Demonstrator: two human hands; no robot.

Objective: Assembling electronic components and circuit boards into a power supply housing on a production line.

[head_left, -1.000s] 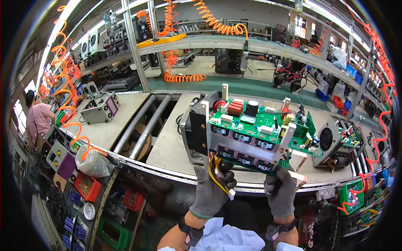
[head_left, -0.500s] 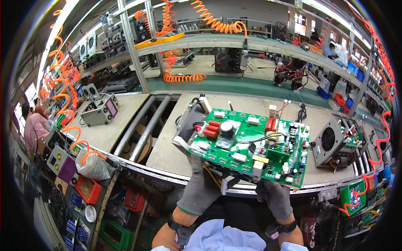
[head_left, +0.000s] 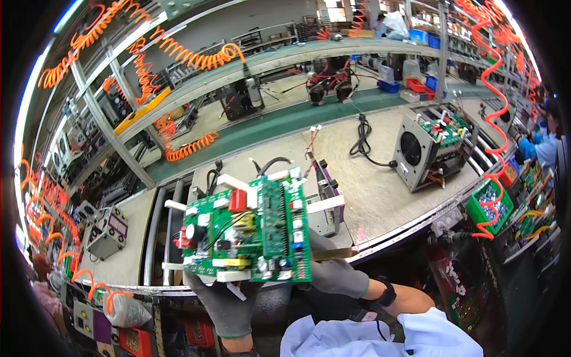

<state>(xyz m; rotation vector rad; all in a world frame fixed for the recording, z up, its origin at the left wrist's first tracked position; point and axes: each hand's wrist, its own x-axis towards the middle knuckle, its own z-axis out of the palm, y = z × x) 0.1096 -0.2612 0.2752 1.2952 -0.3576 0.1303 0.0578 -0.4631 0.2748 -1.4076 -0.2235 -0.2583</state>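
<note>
A green circuit board [head_left: 276, 229], crowded with red, yellow, black and white parts, is held up over the near edge of the bench. My left hand [head_left: 229, 304], in a grey glove, grips its lower left edge from below. My right hand [head_left: 339, 276], gloved alike, closes on the board's lower right side, its fingertips hidden behind. Several white posts stick out round the board. Just behind it stands a metal panel [head_left: 326, 217] with a red and white wire pair at its top.
A grey power unit [head_left: 425, 149] with a round fan and a black cord [head_left: 363, 140] sits on the bench to the right. Another boxed unit [head_left: 107, 232] stands at left, beside steel rollers [head_left: 156, 235]. A green bin of screws [head_left: 489, 202] and orange coiled hoses [head_left: 199, 56] surround the bench.
My view has swung to the right. The circuit board has turned in my hands, facing me more upright, and the metal panel behind it has come into view.
</note>
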